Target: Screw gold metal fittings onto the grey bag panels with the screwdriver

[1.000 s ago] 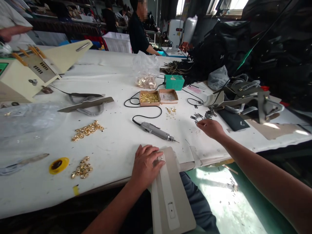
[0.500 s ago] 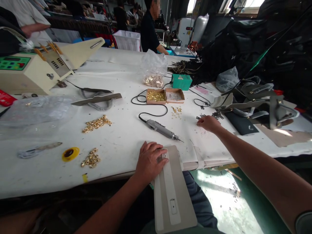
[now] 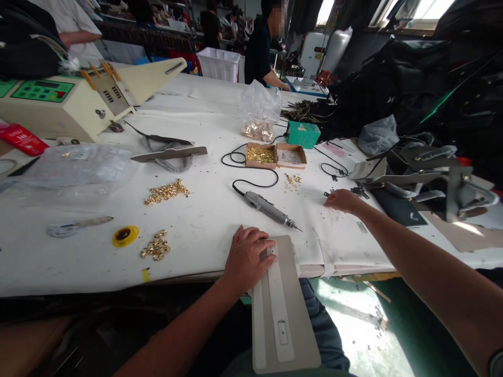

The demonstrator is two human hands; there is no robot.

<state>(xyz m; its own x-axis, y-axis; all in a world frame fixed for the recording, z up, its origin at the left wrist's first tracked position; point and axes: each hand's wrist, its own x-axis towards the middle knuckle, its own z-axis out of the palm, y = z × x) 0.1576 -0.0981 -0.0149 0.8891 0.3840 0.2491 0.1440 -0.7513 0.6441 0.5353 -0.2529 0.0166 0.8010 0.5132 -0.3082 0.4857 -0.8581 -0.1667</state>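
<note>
One hand, the left (image 3: 247,262), grips the upper end of the beige panel (image 3: 293,298), which lies over the legs (image 3: 327,330) at the table (image 3: 212,209) edge. The right hand (image 3: 341,201) reaches to the small dark plates (image 3: 360,192), fingertips together; whether they pinch a plate cannot be told.

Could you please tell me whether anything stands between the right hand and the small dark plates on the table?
Nothing visible does: the right hand is beside the small dark plates, one showing at its fingertips. The grey screwdriver lies to the left, clear of them.
</note>
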